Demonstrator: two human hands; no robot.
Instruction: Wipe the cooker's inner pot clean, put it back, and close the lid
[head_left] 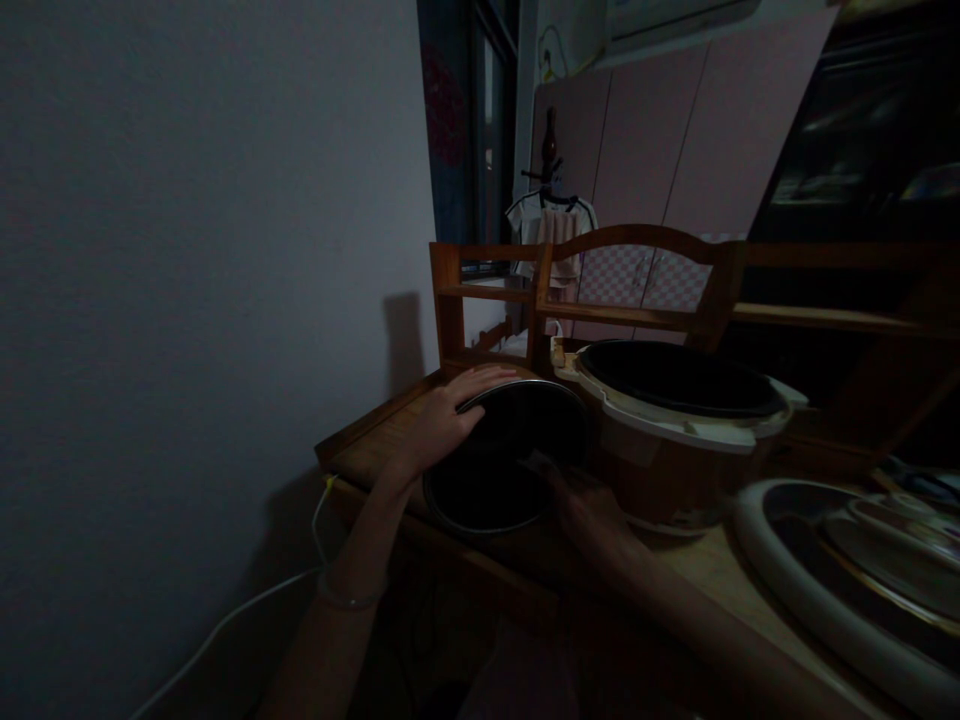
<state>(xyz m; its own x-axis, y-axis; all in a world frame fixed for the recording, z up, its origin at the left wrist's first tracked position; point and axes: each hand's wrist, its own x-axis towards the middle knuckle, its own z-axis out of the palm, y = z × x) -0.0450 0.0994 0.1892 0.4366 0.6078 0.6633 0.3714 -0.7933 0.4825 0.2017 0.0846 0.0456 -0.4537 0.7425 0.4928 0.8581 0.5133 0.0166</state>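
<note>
Left hand [441, 425] holding the left rim of a tilted dark pot [499, 450], near edge of table [709, 568], right hand [583, 508] holding a pale scrap [537, 460] inside, cooker [667, 465] right, lid [802, 570] nearer right.

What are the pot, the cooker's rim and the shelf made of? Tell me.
Pot: probably metal with a dark coating; its thin edge shines while the inside looks black.
Cooker's rim: likely plastic, pale and smooth, with molded-looking tabs.
Shelf: apparently wood, perhaps varnished, judging by its warm brown colour; the dim light leaves the finish uncertain.
</note>
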